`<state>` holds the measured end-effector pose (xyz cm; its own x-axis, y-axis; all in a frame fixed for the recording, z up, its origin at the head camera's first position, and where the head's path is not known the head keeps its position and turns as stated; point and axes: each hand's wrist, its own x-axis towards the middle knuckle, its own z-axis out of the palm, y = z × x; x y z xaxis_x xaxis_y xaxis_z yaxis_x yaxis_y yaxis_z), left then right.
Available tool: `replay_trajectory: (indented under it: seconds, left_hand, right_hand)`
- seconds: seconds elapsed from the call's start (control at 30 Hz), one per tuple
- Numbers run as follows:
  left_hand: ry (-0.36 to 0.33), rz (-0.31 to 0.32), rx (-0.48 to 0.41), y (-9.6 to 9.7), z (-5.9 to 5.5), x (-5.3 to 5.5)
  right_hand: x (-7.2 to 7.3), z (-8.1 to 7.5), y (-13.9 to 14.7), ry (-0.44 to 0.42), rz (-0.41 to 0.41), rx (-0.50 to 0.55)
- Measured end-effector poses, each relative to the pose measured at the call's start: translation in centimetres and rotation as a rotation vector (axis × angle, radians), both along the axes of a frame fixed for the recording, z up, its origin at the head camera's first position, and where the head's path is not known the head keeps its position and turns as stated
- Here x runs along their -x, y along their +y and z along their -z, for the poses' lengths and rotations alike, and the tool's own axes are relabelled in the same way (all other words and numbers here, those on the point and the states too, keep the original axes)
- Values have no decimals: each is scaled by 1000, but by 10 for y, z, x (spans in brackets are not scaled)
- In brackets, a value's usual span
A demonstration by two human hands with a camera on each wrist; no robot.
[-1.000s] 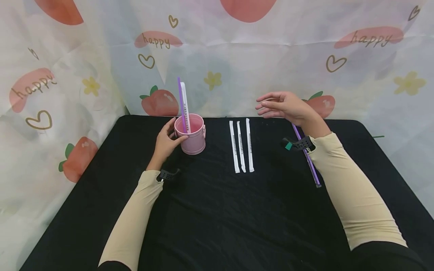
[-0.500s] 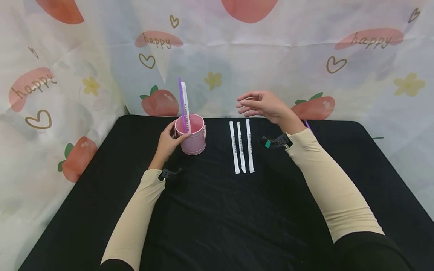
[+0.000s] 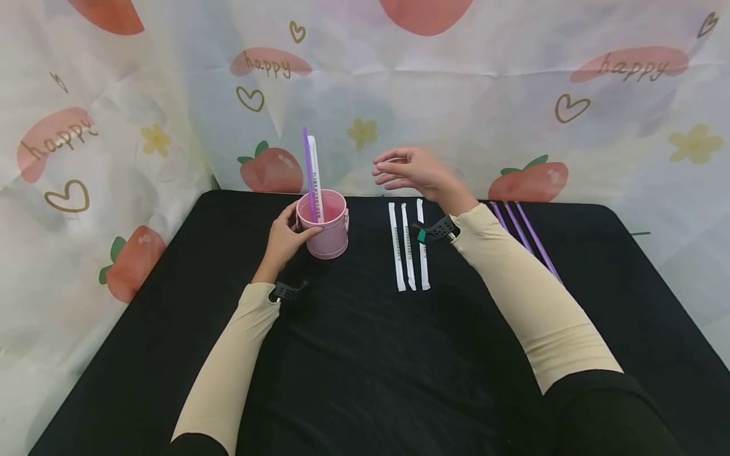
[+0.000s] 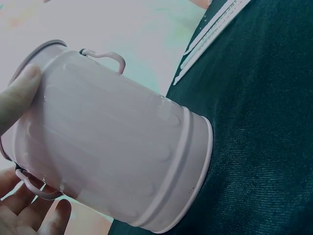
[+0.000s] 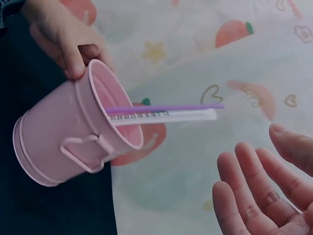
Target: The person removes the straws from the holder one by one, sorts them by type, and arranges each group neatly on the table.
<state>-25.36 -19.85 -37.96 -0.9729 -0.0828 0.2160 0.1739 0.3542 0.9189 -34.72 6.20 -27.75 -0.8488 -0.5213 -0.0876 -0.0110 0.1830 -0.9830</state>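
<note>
My left hand (image 3: 285,239) holds a small pink bucket (image 3: 327,244) by its side near the rim, thumb on the near wall and fingers around one side handle (image 4: 36,188). Two straws lean upright inside the bucket: a purple straw (image 3: 308,161) and a white paper-wrapped straw (image 3: 316,174) with printing along it. Their lower ends are hidden by the bucket wall. My right hand (image 3: 416,171) hovers to the right of the bucket, above the far table edge, with relaxed, spread fingers (image 5: 244,171) and nothing in them.
Three white wrapped straws (image 3: 397,253) lie side by side on the black-covered table (image 3: 365,367), one partly behind the right wrist strap (image 3: 436,229). Three purple straws (image 3: 538,242) lie farther right, partly hidden by the right sleeve (image 3: 525,285). A printed curtain (image 3: 456,107) hangs behind.
My right hand has moved left from over the purple straws toward the bucket, and its forearm now uncovers more of those straws. The left hand and bucket stay in place.
</note>
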Motion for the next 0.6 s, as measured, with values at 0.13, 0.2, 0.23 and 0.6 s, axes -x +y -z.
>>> replay_trajectory:
  seconds: [0.13,0.2,0.23,0.6]
  left_hand:
    - [3,6,-5,0,-1,0]
    - [2,5,-7,0,-2,-1]
    - [2,3,-8,0,-3,-1]
    - [-13,1,-13,1,0,-1]
  right_hand:
    - [2,3,-17,-11,6,17]
    - [4,5,-26,-12,9,28]
    - [5,6,-30,-9,5,36]
    - [11,21,-73,76,15,-33]
